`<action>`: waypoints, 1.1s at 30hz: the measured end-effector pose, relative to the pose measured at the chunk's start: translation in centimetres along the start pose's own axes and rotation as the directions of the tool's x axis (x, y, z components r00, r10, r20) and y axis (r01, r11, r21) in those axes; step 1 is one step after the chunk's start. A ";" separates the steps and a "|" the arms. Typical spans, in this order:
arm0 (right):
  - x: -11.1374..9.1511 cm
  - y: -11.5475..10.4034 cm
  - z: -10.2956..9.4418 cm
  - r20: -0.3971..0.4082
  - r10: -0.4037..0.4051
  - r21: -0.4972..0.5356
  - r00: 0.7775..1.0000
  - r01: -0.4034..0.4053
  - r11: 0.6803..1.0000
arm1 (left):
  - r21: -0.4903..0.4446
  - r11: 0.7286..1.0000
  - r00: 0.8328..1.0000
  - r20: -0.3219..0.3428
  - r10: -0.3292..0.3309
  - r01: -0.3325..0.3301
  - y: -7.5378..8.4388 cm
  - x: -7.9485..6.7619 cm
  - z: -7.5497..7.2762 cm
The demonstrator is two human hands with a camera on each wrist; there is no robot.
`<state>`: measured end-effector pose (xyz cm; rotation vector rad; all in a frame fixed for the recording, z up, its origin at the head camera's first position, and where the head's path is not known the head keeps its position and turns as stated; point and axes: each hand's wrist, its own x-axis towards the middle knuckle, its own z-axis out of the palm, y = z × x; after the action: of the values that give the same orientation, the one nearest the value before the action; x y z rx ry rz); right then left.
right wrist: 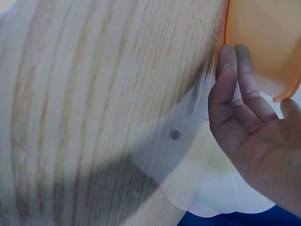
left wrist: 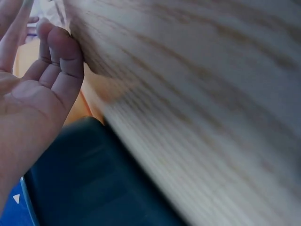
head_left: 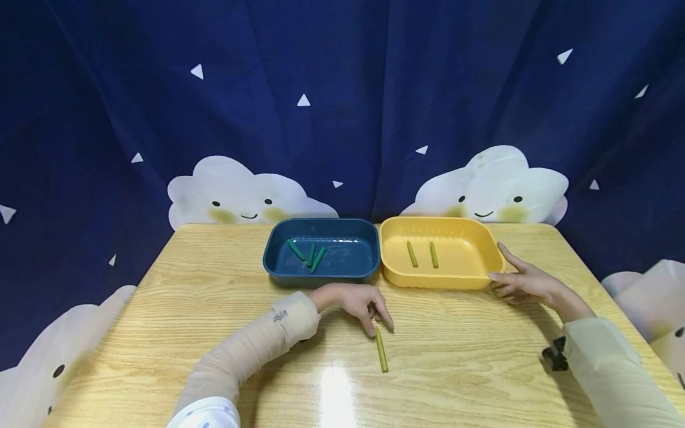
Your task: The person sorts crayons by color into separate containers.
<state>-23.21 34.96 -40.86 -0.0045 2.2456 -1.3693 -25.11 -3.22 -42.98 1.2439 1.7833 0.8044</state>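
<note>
My left hand (head_left: pixel 357 302) reaches down in front of the two bins, its thumb and index finger spread apart at the far end of a yellow-green crayon (head_left: pixel 382 353) lying on the table. In the left wrist view the other fingers (left wrist: pixel 66 61) are loosely bent. My right hand (head_left: pixel 527 284) rests at the right front corner of the yellow bin (head_left: pixel 444 281), fingertips against its rim and side. Two yellow-green crayons (head_left: pixel 434 254) lie inside that bin. Beside it, the dark blue bin (head_left: pixel 321 278) holds three green crayons (head_left: pixel 318 260).
Both bins stand side by side at the back of the wooden table (head_left: pixel 214 285). A dark blue curtain (head_left: pixel 342 119) with cloud prints hangs behind. A small black device (head_left: pixel 555 355) sits under the right sleeve.
</note>
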 end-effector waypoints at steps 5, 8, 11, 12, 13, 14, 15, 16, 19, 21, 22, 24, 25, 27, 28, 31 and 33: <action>0.0 0.0 0.0 0.000 -0.001 -0.008 1.000 0.001 1.000 | 0.030 0.999 0.998 -0.043 -0.042 0.043 -0.3 0.1 0.2; 0.1 0.0 -0.1 -0.007 0.000 -0.023 1.000 0.000 1.000 | 0.078 0.995 0.997 -0.060 -0.052 0.056 -0.4 0.2 0.3; 0.1 0.1 -0.1 -0.013 0.010 -0.031 1.000 -0.010 0.999 | 0.121 0.991 0.996 -0.071 -0.057 0.066 -0.4 0.3 0.4; 0.2 0.1 -0.2 -0.014 0.011 -0.032 1.000 -0.011 0.999 | 0.134 0.989 0.996 -0.073 -0.060 0.069 -0.3 0.3 0.4; 0.2 0.1 -0.2 -0.014 0.012 -0.031 1.000 -0.012 0.999 | 0.145 0.987 0.995 -0.075 -0.061 0.072 -0.3 0.4 0.5; 0.2 0.2 -0.2 -0.013 0.013 -0.029 1.000 -0.014 0.999 | 0.154 0.985 0.995 -0.077 -0.065 0.076 -0.3 0.4 0.5; 0.2 0.2 -0.2 -0.013 0.014 -0.029 1.000 -0.014 0.999 | 0.162 0.984 0.995 -0.077 -0.067 0.079 -0.2 0.4 0.5; 0.2 0.2 -0.2 -0.014 0.014 -0.027 1.000 -0.014 1.000 | 0.174 0.982 0.995 -0.076 -0.067 0.079 -0.2 0.5 0.6; 0.3 0.4 -0.2 -0.009 0.012 -0.012 1.000 -0.013 1.000 | 0.192 0.979 0.996 -0.066 -0.059 0.070 -0.2 0.6 0.6; 0.3 0.4 -0.3 -0.009 0.012 -0.010 1.000 -0.012 1.000 | 0.189 0.980 0.998 -0.048 -0.051 0.059 -0.2 0.6 0.6; 0.4 0.5 -0.3 -0.009 0.014 -0.009 1.000 -0.014 1.000 | 0.184 0.981 0.998 -0.035 -0.050 0.055 -0.2 0.6 0.6; 0.4 0.5 -0.3 -0.010 0.014 -0.009 1.000 -0.014 1.000 | 0.168 0.984 0.999 -0.007 -0.053 0.053 -0.1 0.5 0.4; 0.4 0.5 -0.3 -0.009 0.014 -0.008 1.000 -0.015 1.000 | 0.155 0.987 0.998 0.007 -0.056 0.054 -0.1 0.5 0.4; 0.3 0.5 -0.2 -0.009 0.014 -0.008 1.000 -0.014 1.000 | 0.128 0.990 0.997 0.034 -0.063 0.058 0.0 0.4 0.2; 0.3 0.5 -0.2 -0.008 0.012 -0.006 1.000 -0.012 1.000 | 0.113 0.992 0.997 0.044 -0.069 0.063 0.0 0.4 0.1; 0.3 0.5 -0.2 -0.006 0.007 -0.005 1.000 -0.007 1.000 | 0.069 0.995 0.996 0.054 -0.074 0.071 0.2 0.2 0.1; 0.3 0.5 -0.2 -0.008 0.007 -0.009 1.000 -0.007 1.000 | 0.053 0.996 0.996 0.056 -0.072 0.069 0.3 0.1 0.0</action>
<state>-23.43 35.30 -41.31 0.0062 2.2562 -1.3583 -24.99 -3.01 -42.82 1.2177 1.8003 0.6807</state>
